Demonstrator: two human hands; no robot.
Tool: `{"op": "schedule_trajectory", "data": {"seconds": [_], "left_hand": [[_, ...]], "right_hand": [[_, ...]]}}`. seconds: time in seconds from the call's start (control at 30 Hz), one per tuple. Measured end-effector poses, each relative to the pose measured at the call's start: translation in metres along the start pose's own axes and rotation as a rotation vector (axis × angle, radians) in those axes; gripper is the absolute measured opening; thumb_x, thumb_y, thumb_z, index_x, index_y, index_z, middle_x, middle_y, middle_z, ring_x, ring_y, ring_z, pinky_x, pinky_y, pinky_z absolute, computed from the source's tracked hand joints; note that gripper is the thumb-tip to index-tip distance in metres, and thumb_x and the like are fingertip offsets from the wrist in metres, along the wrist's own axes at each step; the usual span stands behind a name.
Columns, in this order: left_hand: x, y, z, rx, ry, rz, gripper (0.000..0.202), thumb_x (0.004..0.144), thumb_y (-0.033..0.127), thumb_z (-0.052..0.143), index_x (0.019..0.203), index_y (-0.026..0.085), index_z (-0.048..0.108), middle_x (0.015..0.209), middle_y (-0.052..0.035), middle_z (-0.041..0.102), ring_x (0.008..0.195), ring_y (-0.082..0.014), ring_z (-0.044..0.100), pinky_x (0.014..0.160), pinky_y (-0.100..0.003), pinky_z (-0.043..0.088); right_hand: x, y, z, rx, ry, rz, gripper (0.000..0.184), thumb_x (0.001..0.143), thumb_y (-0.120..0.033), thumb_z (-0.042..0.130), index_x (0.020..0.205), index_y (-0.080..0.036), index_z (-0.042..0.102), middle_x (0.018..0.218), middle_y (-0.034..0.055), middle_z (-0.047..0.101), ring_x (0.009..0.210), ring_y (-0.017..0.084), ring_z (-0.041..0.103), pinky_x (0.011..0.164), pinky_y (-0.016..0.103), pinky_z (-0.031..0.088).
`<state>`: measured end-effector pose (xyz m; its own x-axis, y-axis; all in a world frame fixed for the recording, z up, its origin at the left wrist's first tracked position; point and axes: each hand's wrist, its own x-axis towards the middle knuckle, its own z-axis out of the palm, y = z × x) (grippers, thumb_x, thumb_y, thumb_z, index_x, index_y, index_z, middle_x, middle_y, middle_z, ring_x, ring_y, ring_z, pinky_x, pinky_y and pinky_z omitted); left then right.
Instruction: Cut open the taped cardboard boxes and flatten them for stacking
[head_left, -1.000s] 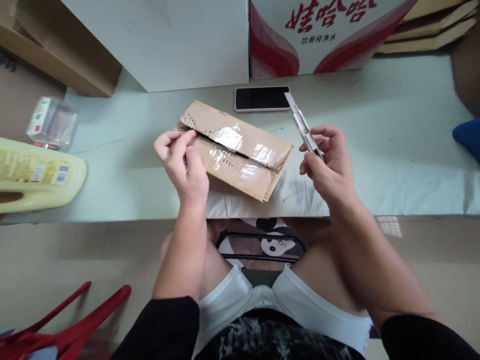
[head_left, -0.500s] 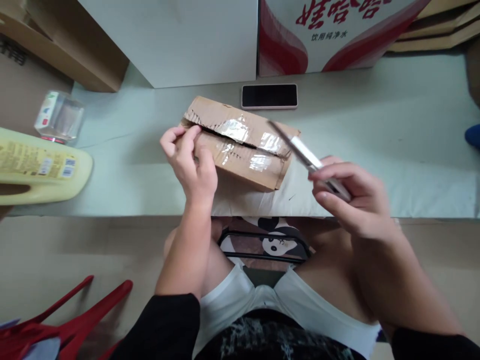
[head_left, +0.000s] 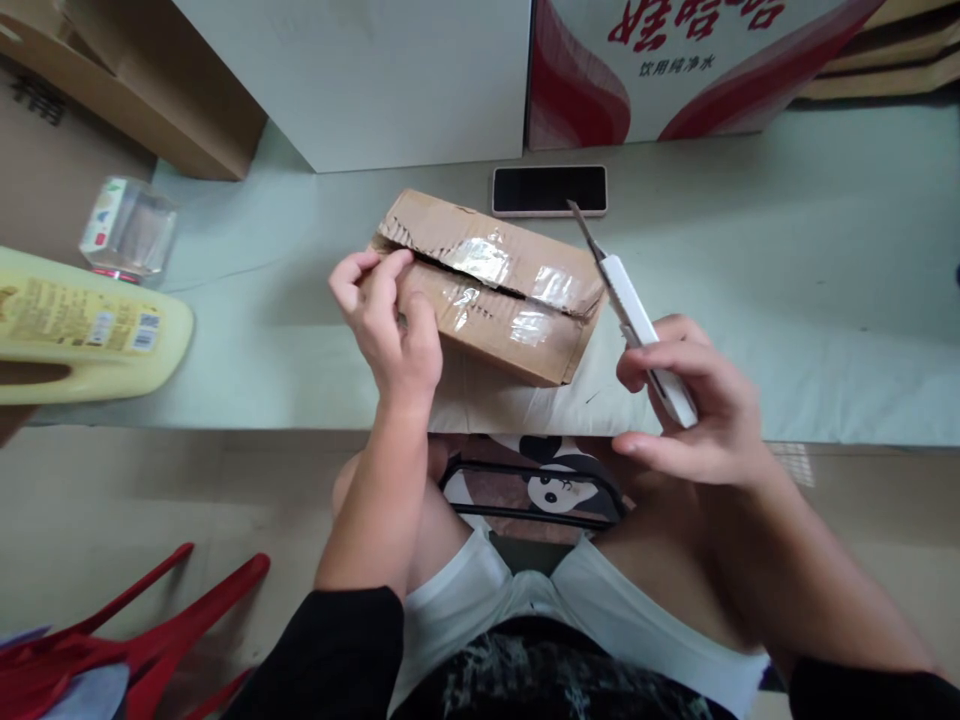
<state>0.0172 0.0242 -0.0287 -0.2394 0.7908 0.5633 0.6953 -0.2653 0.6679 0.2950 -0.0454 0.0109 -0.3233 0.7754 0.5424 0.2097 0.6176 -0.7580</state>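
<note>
Cardboard box (head_left: 517, 325): left hand (head_left: 394, 335) pinches its end flap.
Knife (head_left: 637, 315): right hand (head_left: 705, 420) clasps handle, blade out (cut shallow, clear of fingers).

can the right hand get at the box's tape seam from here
Probably yes: the right hand, holding the cutter, is beside the right end of the box; the left hand grips the far end.
</note>
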Motion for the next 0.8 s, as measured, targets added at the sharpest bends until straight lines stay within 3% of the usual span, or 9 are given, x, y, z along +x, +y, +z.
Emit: {"op": "schedule_trajectory", "data": {"seconds": [0.1, 0.17, 0.23, 0.3, 0.37, 0.47, 0.53, 0.67, 0.8], "left_hand": [[-0.001, 0.0, 0.0, -0.016, -0.004, 0.014, 0.034, 0.088, 0.024, 0.048, 0.116, 0.019, 0.068, 0.127, -0.0102, 0.048, 0.127, -0.0256, 0.056, 0.115, -0.043, 0.045], [-0.001, 0.0, 0.0, -0.023, -0.004, 0.027, 0.034, 0.088, 0.024, 0.049, 0.116, 0.019, 0.068, 0.126, -0.0103, 0.047, 0.126, -0.0254, 0.056, 0.115, -0.043, 0.045], [-0.001, 0.0, 0.0, -0.025, 0.001, 0.037, 0.034, 0.088, 0.024, 0.05, 0.115, 0.019, 0.068, 0.126, -0.0106, 0.047, 0.125, -0.0249, 0.057, 0.115, -0.042, 0.045], [-0.001, 0.0, 0.0, -0.017, 0.004, 0.037, 0.034, 0.087, 0.023, 0.05, 0.115, 0.018, 0.068, 0.126, -0.0105, 0.047, 0.124, -0.0245, 0.057, 0.114, -0.041, 0.046], [-0.001, 0.001, 0.0, 0.004, -0.002, 0.028, 0.034, 0.087, 0.023, 0.049, 0.115, 0.019, 0.068, 0.125, -0.0102, 0.048, 0.123, -0.024, 0.058, 0.112, -0.04, 0.047], [-0.001, 0.002, -0.001, 0.022, 0.001, 0.026, 0.034, 0.088, 0.023, 0.049, 0.115, 0.02, 0.068, 0.124, -0.0101, 0.049, 0.124, -0.0238, 0.057, 0.114, -0.04, 0.047], [0.0, 0.001, -0.001, 0.018, 0.007, 0.028, 0.033, 0.088, 0.024, 0.049, 0.115, 0.02, 0.069, 0.125, -0.0104, 0.049, 0.125, -0.0242, 0.057, 0.115, -0.041, 0.046], [0.0, 0.0, -0.001, 0.015, -0.014, 0.006, 0.032, 0.089, 0.026, 0.05, 0.115, 0.021, 0.068, 0.127, -0.0101, 0.049, 0.127, -0.0249, 0.056, 0.116, -0.042, 0.045], [0.0, 0.0, -0.001, -0.007, -0.013, 0.012, 0.033, 0.088, 0.025, 0.049, 0.116, 0.02, 0.068, 0.127, -0.0102, 0.048, 0.127, -0.0255, 0.057, 0.116, -0.044, 0.045]], "right_hand": [[0.001, -0.004, 0.002, 0.006, -0.052, -0.011, 0.067, 0.084, -0.052, 0.074, 0.145, -0.033, 0.051, 0.094, 0.0047, 0.06, 0.074, 0.02, 0.057, 0.065, 0.038, 0.055], [0.002, -0.007, 0.004, -0.037, -0.115, -0.014, 0.075, 0.085, -0.046, 0.074, 0.152, -0.033, 0.042, 0.098, 0.0054, 0.061, 0.076, 0.02, 0.058, 0.065, 0.037, 0.055], [0.003, -0.008, 0.008, -0.112, -0.103, -0.049, 0.066, 0.085, -0.036, 0.075, 0.146, -0.033, 0.047, 0.094, 0.0033, 0.061, 0.073, 0.018, 0.058, 0.061, 0.033, 0.053], [0.003, -0.007, 0.012, -0.17, -0.011, -0.105, 0.041, 0.088, -0.03, 0.072, 0.128, -0.032, 0.06, 0.085, 0.0011, 0.059, 0.068, 0.016, 0.056, 0.056, 0.03, 0.05], [0.002, -0.006, 0.016, -0.172, 0.06, -0.115, 0.023, 0.094, -0.029, 0.063, 0.117, -0.031, 0.063, 0.082, 0.0014, 0.059, 0.067, 0.016, 0.059, 0.056, 0.029, 0.051], [0.001, -0.006, 0.02, -0.051, 0.027, -0.058, 0.029, 0.101, -0.036, 0.052, 0.13, -0.032, 0.055, 0.089, 0.0021, 0.065, 0.071, 0.016, 0.066, 0.064, 0.032, 0.056], [0.0, -0.008, 0.021, -0.018, -0.038, -0.046, 0.032, 0.101, -0.036, 0.054, 0.133, -0.03, 0.054, 0.093, 0.0033, 0.067, 0.076, 0.016, 0.068, 0.068, 0.032, 0.058], [0.001, -0.012, 0.021, -0.116, -0.03, -0.116, 0.018, 0.095, -0.034, 0.064, 0.108, -0.024, 0.068, 0.083, 0.0031, 0.063, 0.067, 0.014, 0.062, 0.057, 0.026, 0.051], [0.004, -0.014, 0.022, -0.151, 0.062, -0.119, 0.011, 0.094, -0.032, 0.064, 0.099, -0.024, 0.068, 0.074, 0.0009, 0.06, 0.059, 0.012, 0.057, 0.05, 0.025, 0.047]]}}
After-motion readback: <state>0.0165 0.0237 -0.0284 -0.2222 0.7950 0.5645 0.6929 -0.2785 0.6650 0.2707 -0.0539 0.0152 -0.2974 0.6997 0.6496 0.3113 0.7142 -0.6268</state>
